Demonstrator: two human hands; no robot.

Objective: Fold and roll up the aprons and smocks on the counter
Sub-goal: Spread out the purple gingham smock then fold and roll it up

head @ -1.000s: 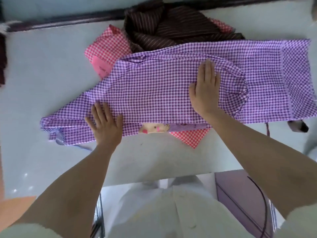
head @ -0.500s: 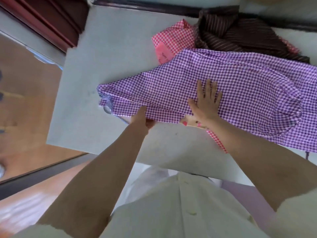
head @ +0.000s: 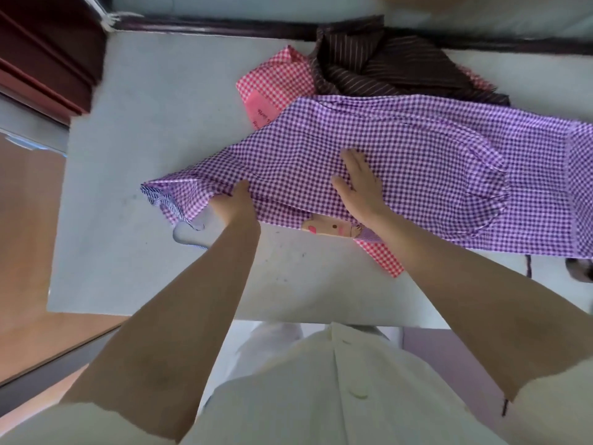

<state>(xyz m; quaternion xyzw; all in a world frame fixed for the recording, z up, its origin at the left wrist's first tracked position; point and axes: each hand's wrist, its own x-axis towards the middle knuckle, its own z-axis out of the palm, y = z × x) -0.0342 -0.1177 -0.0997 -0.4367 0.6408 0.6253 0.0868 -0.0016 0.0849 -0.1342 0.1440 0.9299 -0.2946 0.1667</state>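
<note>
A purple gingham smock [head: 417, 162] lies folded lengthwise across the pale counter [head: 154, 130], its narrow end pointing left. My left hand [head: 234, 203] grips the near edge of that narrow end, fingers tucked under the cloth and thumb on top. My right hand [head: 359, 184] presses flat on the smock's middle with straight fingers. A red gingham garment [head: 279, 78] and a brown striped one [head: 391, 72] lie bunched behind it.
A red gingham corner [head: 382, 256] and a cartoon patch [head: 327, 228] stick out under the smock's near edge. A thin tie strap [head: 183, 234] loops on the counter at the left end. Dark wood furniture [head: 41, 53] stands beyond the counter's left edge.
My left hand went from lying flat on the smock to gripping its near edge at the narrow end. My right hand slid left to the smock's middle. My view swung left.
</note>
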